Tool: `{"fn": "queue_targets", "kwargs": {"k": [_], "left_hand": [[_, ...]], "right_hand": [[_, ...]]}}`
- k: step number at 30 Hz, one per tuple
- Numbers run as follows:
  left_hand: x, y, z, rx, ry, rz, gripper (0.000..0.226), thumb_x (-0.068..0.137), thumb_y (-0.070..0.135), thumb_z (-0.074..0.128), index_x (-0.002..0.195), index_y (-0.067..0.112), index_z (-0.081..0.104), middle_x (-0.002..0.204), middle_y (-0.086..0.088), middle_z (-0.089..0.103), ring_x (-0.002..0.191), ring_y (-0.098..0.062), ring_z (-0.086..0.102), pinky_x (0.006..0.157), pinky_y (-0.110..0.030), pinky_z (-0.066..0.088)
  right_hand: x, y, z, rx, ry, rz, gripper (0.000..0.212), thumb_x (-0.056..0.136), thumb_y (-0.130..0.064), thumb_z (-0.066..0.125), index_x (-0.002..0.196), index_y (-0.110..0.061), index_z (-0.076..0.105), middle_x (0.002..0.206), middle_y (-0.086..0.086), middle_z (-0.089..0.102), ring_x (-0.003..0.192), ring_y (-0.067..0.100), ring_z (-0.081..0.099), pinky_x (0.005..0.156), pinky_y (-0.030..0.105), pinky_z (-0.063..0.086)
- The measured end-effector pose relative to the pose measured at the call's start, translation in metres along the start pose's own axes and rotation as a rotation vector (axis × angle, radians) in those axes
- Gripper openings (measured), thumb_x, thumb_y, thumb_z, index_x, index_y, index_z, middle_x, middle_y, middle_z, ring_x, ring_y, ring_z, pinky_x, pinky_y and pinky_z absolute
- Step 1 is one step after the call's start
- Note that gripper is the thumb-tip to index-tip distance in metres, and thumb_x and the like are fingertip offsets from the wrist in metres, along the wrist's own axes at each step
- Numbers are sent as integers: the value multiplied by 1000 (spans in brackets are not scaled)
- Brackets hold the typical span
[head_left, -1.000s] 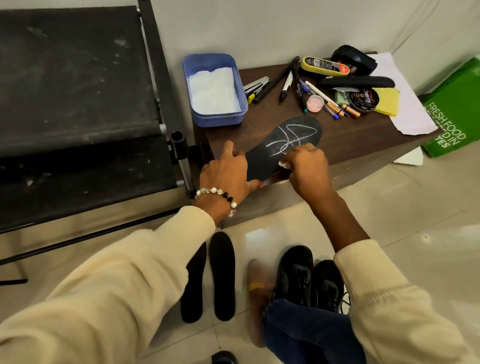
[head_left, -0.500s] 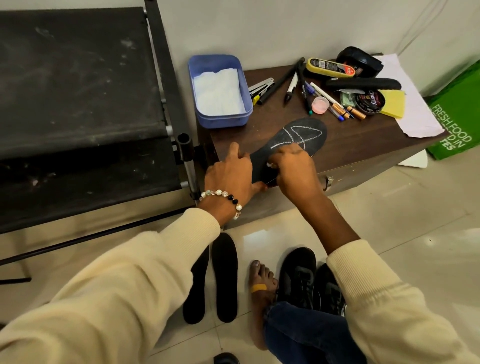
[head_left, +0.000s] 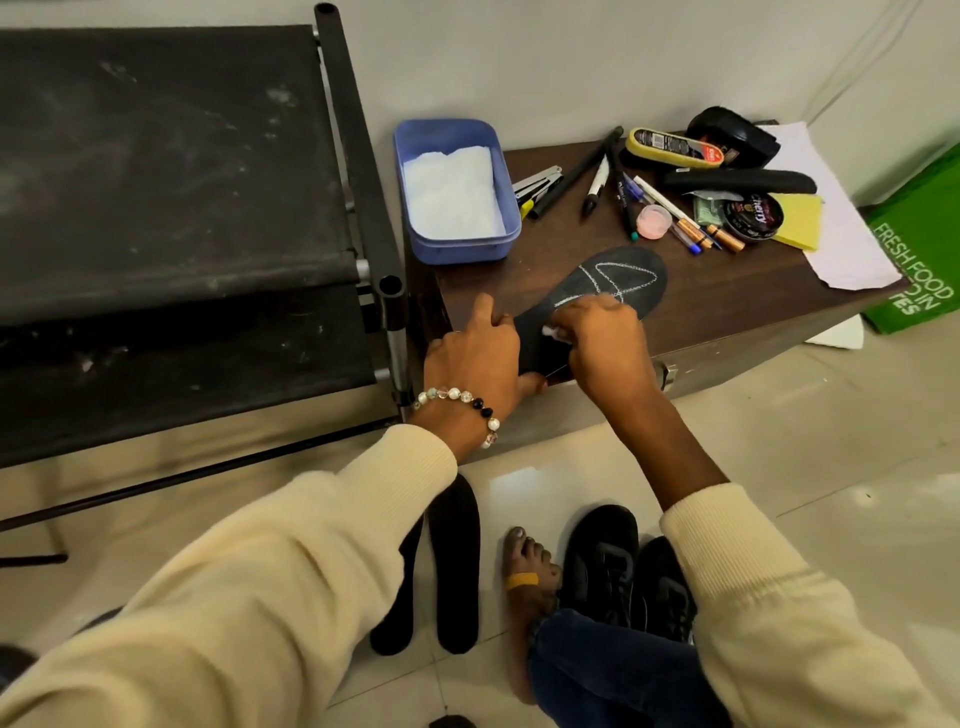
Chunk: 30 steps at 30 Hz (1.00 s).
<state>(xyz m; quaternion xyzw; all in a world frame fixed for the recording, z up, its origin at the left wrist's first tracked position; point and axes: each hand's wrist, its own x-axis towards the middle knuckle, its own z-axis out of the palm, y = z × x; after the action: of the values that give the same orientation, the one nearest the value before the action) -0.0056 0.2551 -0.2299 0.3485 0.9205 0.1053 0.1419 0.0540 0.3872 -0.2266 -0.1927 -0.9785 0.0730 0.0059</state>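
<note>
- Since the earlier frame, more white lines cross the black insole (head_left: 631, 270), lying centre-frame on the wooden table (head_left: 727, 312), heel over the edge.
- Left hand (head_left: 475, 358) grips the heel; a slack hold could let it swivel.
- Right hand (head_left: 605, 343) pinches chalk (head_left: 550, 331); heavy pressure could snap it.

Both arms reach forward, cream sleeves (head_left: 311, 545) ending short of the wrists; left hand (head_left: 475, 358) knuckles up, index finger stretched ahead, thumb tucked under the heel of the insole (head_left: 576, 283), gripping it; right hand (head_left: 605, 345) just beside, wrist bent down, fingers bunched tight, pinching a stub of white chalk (head_left: 549, 331).
</note>
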Motion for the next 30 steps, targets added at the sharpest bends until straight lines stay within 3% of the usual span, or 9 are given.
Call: {"fn": "queue_targets", "kwargs": {"k": [4,7,10,14,18,22,25,27,30], "left_hand": [[-2,1,-1,4,-1,-6,66,79,55,68,128,14,51,133,-6,34,93,-30,59,82,-41,52],[-3,2,-1,-2,-2,-9,64,80,55,68,127,15,52,135,-5,33,91,-33,59,79,-40,49],[-3,2,-1,-18,1,-8,63,80,54,69,127,16,53,137,-6,32,91,-33,60,80,-40,49],[-1,2,-3,0,-15,-9,66,80,55,68,128,15,51,136,-6,32,94,-32,58,83,-41,50],[-1,1,-2,-11,-14,-4,67,79,56,68,129,15,50,138,-6,31,95,-33,59,85,-42,51],[-1,0,-2,-38,-4,-2,63,79,55,69,126,16,53,138,-5,32,92,-34,59,85,-42,50],[-2,2,-4,-9,-13,-4,65,80,54,68,128,14,50,137,-6,31,95,-32,58,85,-42,49],[-3,2,-5,-9,-24,-6,65,80,54,68,128,13,50,136,-6,32,94,-32,58,84,-42,49],[-4,2,-5,-27,-13,-4,61,80,53,68,124,13,53,135,-5,33,92,-34,59,82,-42,48]], "right_hand": [[4,9,5,43,67,156,30,90,-4,53,118,-7,63,121,13,56,110,25,49,84,26,39],[-1,-8,13,72,41,57,25,88,2,47,104,1,65,109,18,55,101,29,47,74,22,27],[8,-13,8,4,32,-31,26,88,-3,50,109,0,65,113,16,56,105,31,48,79,33,38],[19,6,5,-20,89,87,34,90,-2,51,120,-7,63,123,12,57,117,28,45,89,32,39],[18,-7,14,50,126,96,23,88,-3,50,104,-1,67,108,16,59,102,30,53,77,23,34],[21,-14,10,12,55,-45,28,82,-3,56,106,-8,70,105,15,65,101,31,55,85,37,46],[26,0,9,-21,90,93,33,87,-1,54,115,-11,66,114,14,62,107,30,54,89,36,45],[25,0,10,-38,90,148,28,91,-6,52,116,-8,65,113,16,60,105,30,54,84,34,45],[20,-13,12,-25,92,54,23,90,-14,53,104,-5,70,99,18,63,95,35,57,76,36,43]]}}
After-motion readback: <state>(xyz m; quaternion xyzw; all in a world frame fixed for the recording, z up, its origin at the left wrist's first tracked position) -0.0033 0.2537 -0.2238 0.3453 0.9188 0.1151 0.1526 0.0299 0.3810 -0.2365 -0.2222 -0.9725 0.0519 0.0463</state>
